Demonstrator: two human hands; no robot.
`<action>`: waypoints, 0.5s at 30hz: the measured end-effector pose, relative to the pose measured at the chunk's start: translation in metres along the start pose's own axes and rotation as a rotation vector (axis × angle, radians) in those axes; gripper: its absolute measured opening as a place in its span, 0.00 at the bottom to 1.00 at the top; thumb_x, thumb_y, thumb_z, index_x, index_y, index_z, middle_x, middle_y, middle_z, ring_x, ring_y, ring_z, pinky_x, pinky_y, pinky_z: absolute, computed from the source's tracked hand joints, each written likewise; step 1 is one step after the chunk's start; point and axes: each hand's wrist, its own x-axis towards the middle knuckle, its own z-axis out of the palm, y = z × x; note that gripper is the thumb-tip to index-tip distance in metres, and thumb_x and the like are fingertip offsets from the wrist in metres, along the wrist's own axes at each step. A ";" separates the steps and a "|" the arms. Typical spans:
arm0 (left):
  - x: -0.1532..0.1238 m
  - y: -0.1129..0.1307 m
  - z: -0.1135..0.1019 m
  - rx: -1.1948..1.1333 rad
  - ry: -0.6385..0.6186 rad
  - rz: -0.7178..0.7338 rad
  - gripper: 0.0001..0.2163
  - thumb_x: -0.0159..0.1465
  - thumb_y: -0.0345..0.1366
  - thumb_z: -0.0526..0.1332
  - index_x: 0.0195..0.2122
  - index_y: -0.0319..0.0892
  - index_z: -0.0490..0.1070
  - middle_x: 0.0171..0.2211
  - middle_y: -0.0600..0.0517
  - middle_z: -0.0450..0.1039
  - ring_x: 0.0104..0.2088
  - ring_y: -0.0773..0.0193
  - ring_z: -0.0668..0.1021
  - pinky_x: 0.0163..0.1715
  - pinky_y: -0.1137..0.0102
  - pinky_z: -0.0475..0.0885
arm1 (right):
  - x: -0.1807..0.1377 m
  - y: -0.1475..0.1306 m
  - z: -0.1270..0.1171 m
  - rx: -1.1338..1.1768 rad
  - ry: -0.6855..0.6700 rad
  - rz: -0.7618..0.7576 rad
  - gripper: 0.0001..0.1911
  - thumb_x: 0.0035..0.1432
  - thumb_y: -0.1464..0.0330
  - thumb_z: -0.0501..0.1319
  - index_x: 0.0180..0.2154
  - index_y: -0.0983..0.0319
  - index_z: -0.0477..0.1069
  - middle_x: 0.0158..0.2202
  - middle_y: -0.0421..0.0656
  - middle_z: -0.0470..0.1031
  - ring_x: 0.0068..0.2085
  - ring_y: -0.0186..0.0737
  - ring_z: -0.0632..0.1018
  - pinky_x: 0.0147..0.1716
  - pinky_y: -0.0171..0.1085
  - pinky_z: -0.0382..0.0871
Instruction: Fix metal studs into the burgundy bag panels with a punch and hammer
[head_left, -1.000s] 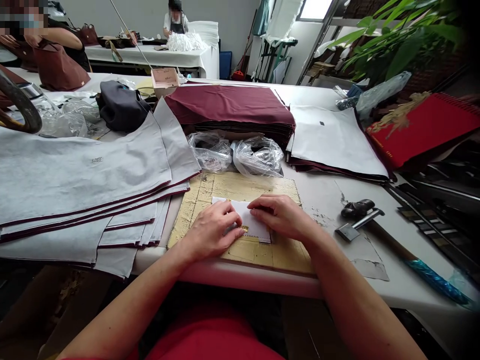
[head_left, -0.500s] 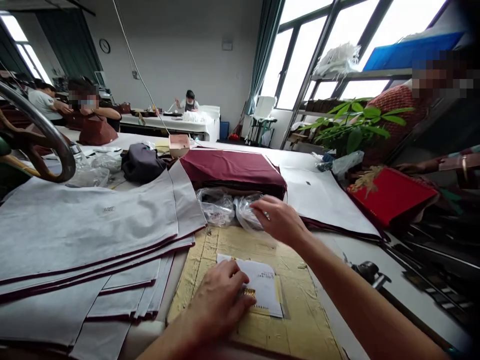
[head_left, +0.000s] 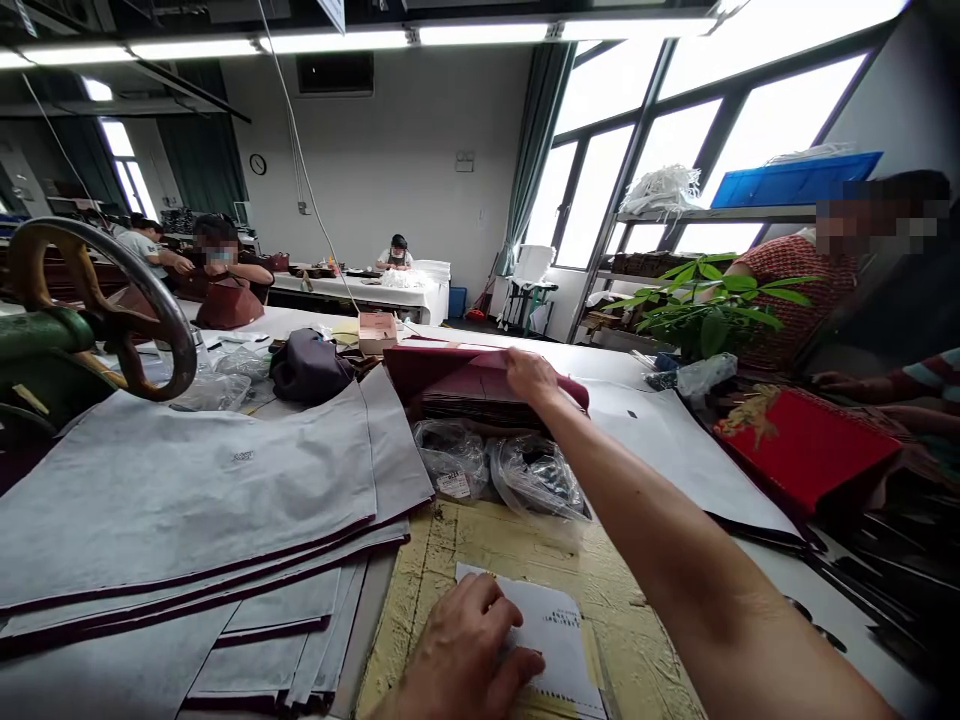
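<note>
My right hand (head_left: 531, 376) reaches forward, its fingers closed on the dark red sheet (head_left: 442, 372) at the top of a dark stack (head_left: 480, 408), which lies across the bench (head_left: 814, 592) behind two clear plastic bags (head_left: 536, 472). The sheet's near side is raised and folds over, showing a darker face below. My left hand (head_left: 474, 645) rests on a small white card (head_left: 566, 645) with printed marks, its thumb and fingers bent; I cannot tell whether they pinch anything. The card lies on a worn yellow board (head_left: 517, 535) right in front of me.

To my left, large grey sheets (head_left: 225, 500) with dark red edges overlap in a pile. To my right, another pale sheet (head_left: 667, 435) lies beside the stack, and past it stands a red book (head_left: 810, 445) near a leafy plant (head_left: 709, 310). A dark cloth bundle (head_left: 311, 365) and a small open box (head_left: 377, 333) sit beyond the grey sheets.
</note>
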 end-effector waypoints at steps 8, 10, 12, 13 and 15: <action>0.000 0.026 -0.022 0.032 0.300 0.220 0.21 0.67 0.52 0.63 0.56 0.48 0.68 0.59 0.42 0.72 0.57 0.50 0.76 0.55 0.56 0.75 | -0.026 -0.039 -0.208 -0.050 0.396 -0.202 0.28 0.74 0.47 0.44 0.49 0.54 0.76 0.33 0.46 0.76 0.38 0.46 0.75 0.42 0.44 0.66; -0.001 0.053 -0.045 0.110 0.452 0.417 0.24 0.68 0.51 0.62 0.61 0.46 0.63 0.63 0.40 0.68 0.63 0.50 0.72 0.59 0.55 0.73 | -0.052 -0.054 -0.249 -0.099 0.414 -0.293 0.24 0.74 0.49 0.47 0.40 0.53 0.76 0.28 0.43 0.71 0.37 0.44 0.75 0.39 0.42 0.66; -0.006 0.084 -0.076 0.196 0.603 0.586 0.28 0.68 0.48 0.63 0.65 0.44 0.58 0.65 0.39 0.66 0.67 0.49 0.67 0.64 0.55 0.69 | -0.081 -0.066 -0.272 -0.128 0.401 -0.344 0.22 0.74 0.53 0.50 0.33 0.56 0.73 0.26 0.41 0.68 0.34 0.41 0.74 0.34 0.40 0.61; -0.010 0.097 -0.092 0.249 0.666 0.649 0.30 0.68 0.47 0.64 0.66 0.43 0.57 0.65 0.39 0.66 0.68 0.48 0.65 0.65 0.54 0.67 | -0.096 -0.069 -0.276 -0.124 0.388 -0.365 0.21 0.73 0.55 0.52 0.31 0.57 0.72 0.26 0.41 0.68 0.31 0.40 0.73 0.32 0.39 0.58; -0.018 0.117 -0.124 0.371 0.786 0.677 0.33 0.67 0.50 0.64 0.67 0.43 0.55 0.68 0.39 0.62 0.70 0.46 0.62 0.67 0.52 0.64 | -0.125 -0.070 -0.269 -0.056 0.328 -0.426 0.19 0.72 0.58 0.54 0.30 0.58 0.73 0.25 0.41 0.70 0.28 0.38 0.71 0.29 0.39 0.56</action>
